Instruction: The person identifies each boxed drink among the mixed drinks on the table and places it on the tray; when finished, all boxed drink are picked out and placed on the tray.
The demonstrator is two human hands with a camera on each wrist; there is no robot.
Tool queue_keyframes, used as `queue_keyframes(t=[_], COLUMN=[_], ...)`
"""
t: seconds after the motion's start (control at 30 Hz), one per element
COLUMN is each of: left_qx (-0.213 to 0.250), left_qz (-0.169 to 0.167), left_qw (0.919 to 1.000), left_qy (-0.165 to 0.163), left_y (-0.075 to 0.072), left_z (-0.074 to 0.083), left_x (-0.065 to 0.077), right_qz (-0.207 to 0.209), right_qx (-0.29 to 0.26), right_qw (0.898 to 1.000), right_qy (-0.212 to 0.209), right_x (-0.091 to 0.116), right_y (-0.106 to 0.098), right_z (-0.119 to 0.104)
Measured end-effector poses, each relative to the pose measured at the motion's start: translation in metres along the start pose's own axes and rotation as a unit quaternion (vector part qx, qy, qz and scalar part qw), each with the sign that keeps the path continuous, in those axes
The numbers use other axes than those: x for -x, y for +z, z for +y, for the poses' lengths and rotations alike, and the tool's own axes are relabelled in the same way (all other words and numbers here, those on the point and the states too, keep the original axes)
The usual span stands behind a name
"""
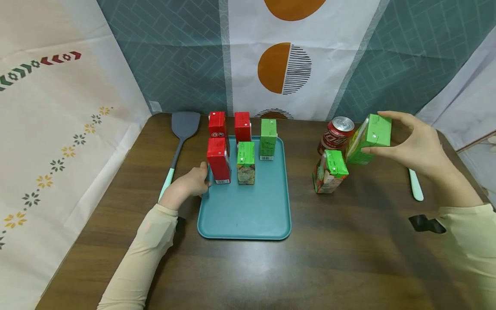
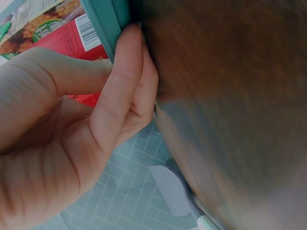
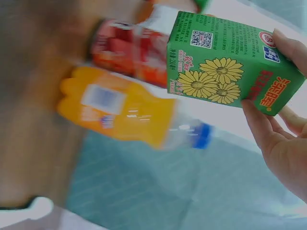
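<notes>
My left hand pinches the left rim of a teal tray, thumb above and fingers against its outer side in the left wrist view. On the tray's far half stand two red drink cartons, the nearer red carton close to that hand, and two green ones, including a green carton. My right hand grips a green drink carton with yellow flowers between thumb and fingers, tilted, above the table's right side. Just left of it stand a red soda can and another green-topped carton.
A grey spatula with a mint handle lies left of the tray. An orange drink bottle with a blue cap stands near the can. A mint handle lies at the right. Fabric hangs behind the table.
</notes>
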State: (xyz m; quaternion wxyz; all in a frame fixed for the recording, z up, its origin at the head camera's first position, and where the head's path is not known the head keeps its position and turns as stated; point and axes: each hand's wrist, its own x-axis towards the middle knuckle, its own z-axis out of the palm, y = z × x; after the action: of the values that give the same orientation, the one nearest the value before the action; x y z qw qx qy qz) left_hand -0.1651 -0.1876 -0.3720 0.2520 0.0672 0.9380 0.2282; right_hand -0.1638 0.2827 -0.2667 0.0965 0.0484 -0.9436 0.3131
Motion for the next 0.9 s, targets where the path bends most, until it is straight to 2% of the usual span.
queue_keyframes(t=[0.13, 0.23, 0.33, 0.53, 0.67, 0.8, 0.9], left_qx=[-0.001, 0.000, 0.003, 0.006, 0.000, -0.003, 0.000], left_qz=[-0.002, -0.002, -0.002, -0.002, -0.003, -0.002, -0.002], left_qw=[1.0000, 1.0000, 1.0000, 1.0000, 1.0000, 1.0000, 1.0000], left_qy=[0.003, -0.004, -0.007, -0.005, -0.008, -0.008, -0.004], left_y=[0.000, 0.000, 0.000, -0.001, -0.001, -0.001, -0.001], left_z=[-0.001, -0.002, -0.002, 0.000, 0.000, 0.000, 0.000], left_x=[-0.001, -0.001, -0.001, -0.001, 0.000, 0.000, 0.000], right_qz=[0.022, 0.043, 0.066, 0.069, 0.056, 0.008, -0.022], right_qx=[-0.060, -0.119, -0.134, -0.139, -0.143, -0.171, -0.156], right_qw=[0.996, 0.985, 0.977, 0.968, 0.964, 0.961, 0.967], right_qy=[-0.058, -0.118, -0.154, -0.197, -0.215, -0.216, -0.203], right_x=[0.001, 0.002, 0.006, 0.011, 0.011, 0.007, 0.003], right_y=[-0.005, -0.002, 0.005, 0.022, 0.035, 0.052, 0.068], right_z=[-0.017, -0.032, -0.048, -0.074, -0.086, -0.094, -0.094])
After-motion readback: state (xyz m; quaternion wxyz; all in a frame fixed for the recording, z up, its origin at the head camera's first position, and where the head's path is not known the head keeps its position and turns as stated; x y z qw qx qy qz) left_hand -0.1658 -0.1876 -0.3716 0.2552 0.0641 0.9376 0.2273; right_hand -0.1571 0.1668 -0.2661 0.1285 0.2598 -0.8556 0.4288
